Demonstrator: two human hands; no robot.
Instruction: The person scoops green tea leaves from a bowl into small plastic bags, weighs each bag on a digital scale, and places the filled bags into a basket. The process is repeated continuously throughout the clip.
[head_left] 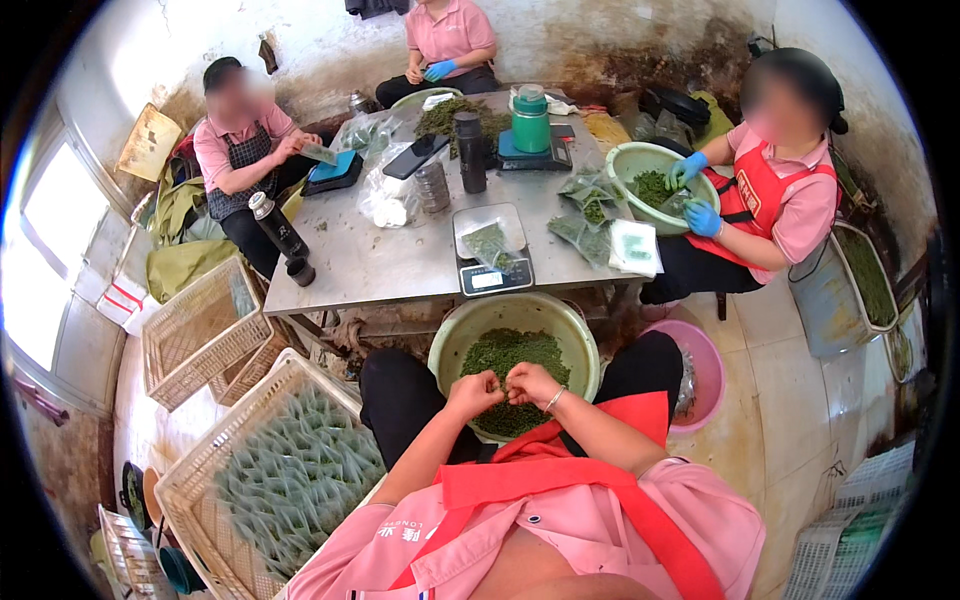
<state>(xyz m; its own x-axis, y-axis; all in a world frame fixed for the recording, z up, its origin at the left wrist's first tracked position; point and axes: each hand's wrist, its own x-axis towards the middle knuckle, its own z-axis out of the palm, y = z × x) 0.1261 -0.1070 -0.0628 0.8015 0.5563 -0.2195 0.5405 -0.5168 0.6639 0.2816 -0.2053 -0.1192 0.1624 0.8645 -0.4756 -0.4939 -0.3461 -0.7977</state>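
Between my knees stands a wide pale-green basin (442, 345) with a heap of small green grains (515, 352) in it, too fine to name for certain. Over the heap, my left hand (474, 395) and my right hand (532, 385) meet with fingertips pinched together. Whatever lies between the fingers is too small to make out. A bracelet circles my right wrist. Just beyond the basin, at the table's near edge, a digital scale (492, 278) carries a clear plastic bag (488, 245) with green contents.
A metal table (370, 270) holds flasks, more scales and bags. Three co-workers sit around it; the right one handles greens in a basin (622, 165). Left of me, a plastic crate (190, 470) is packed with filled bags. A pink tub (708, 365) stands by my right knee.
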